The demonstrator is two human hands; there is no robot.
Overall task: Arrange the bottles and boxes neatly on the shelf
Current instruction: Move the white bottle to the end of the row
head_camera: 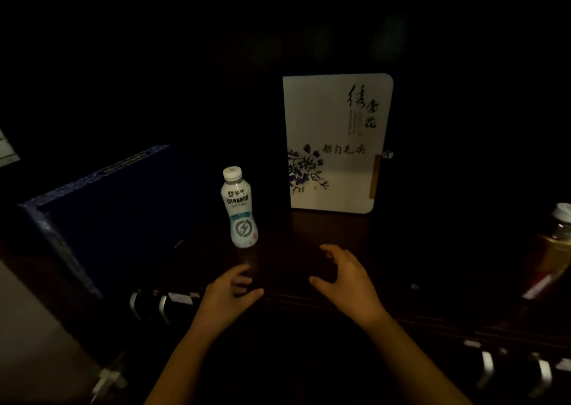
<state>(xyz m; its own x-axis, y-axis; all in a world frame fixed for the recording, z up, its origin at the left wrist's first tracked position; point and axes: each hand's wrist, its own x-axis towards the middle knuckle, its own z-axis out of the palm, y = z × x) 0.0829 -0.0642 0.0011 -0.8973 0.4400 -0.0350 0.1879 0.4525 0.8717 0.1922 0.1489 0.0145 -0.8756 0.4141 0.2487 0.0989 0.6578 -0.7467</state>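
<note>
On a dark wooden shelf (309, 234), barely lit, a person's two bare hands hover near the front edge with nothing in them: the left hand (230, 287) has its fingers loosely curled and the right hand (346, 274) is spread, thumb apart from the fingers. A white drink bottle (239, 208) stands upright just beyond the left hand, apart from it, and a white tea box (335, 143) with a blue flower print stands upright further back to its right. A dark blue box (102, 213) leans at the left. The likely step is to take the bottle; a firm wrap around its narrow waist, kept vertical, should let it be set down squarely beside the tea box without tipping. A second bottle (556, 244) with amber contents is cut off at the right edge. Much is lost in shadow: the shelf's back and sides, whatever stands behind the boxes, and the pale metal fittings below cannot be made out.
</note>
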